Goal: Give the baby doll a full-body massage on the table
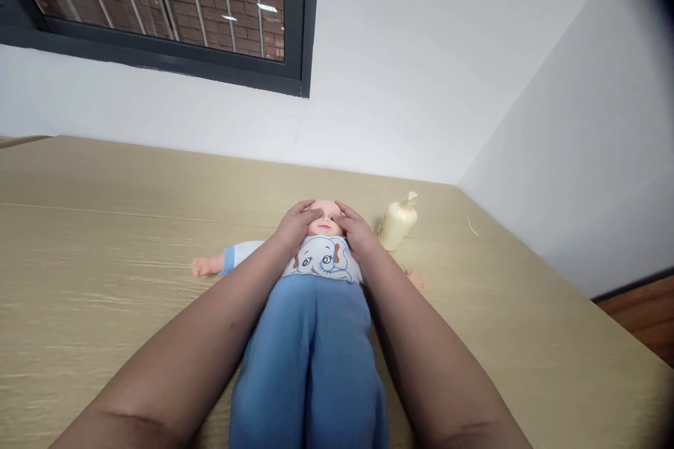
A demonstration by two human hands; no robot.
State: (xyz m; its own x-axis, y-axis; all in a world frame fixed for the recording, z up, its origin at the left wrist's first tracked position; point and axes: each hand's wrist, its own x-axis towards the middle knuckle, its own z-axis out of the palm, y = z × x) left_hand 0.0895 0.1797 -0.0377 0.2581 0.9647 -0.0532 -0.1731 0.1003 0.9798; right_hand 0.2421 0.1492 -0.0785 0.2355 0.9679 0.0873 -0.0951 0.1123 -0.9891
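A baby doll (316,309) in blue cloth trousers and a white elephant-print top is lying face up, its legs stretching nearer than the hands. The left hand (298,224) and right hand (354,226) are resting partly open, cupping the doll's head between them, thumbs reaching over the eyes. Just beside the right hand, a rounded cream pump bottle (397,226) is standing on the pale wood-grain table (131,259), its opaque walls hiding the contents.
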